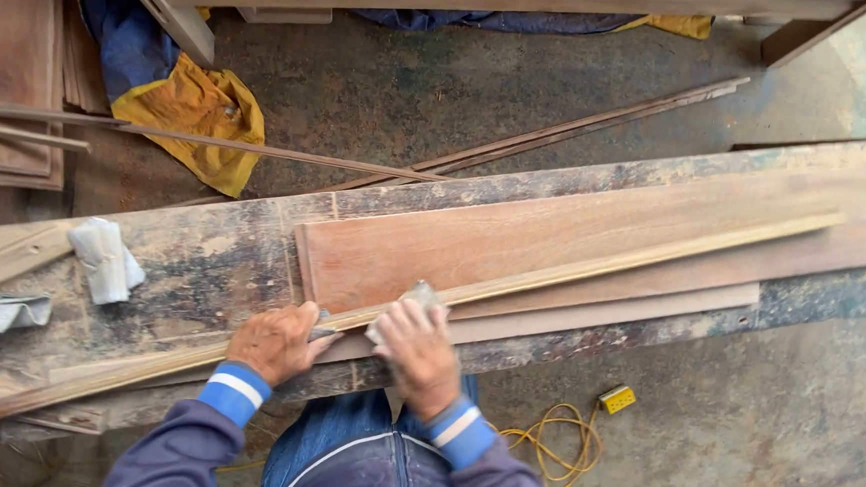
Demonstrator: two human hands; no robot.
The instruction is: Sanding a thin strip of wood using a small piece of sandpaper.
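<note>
While the left hand (275, 342) pins the thin strip (511, 278) to the bench (202, 249), fingers curled over it, the right hand (416, 351) grips folded sandpaper (418, 298) — pressed flat against the strip.

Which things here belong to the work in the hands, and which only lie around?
In use: long thin pale wooden strip; folded grey sandpaper piece; left hand; right hand; reddish wooden board.

Lying about: crumpled white rag; yellow cloth; yellow cable.

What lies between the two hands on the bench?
Head view: only the thin strip spans between the left hand and right hand, which presses sandpaper on it.
</note>
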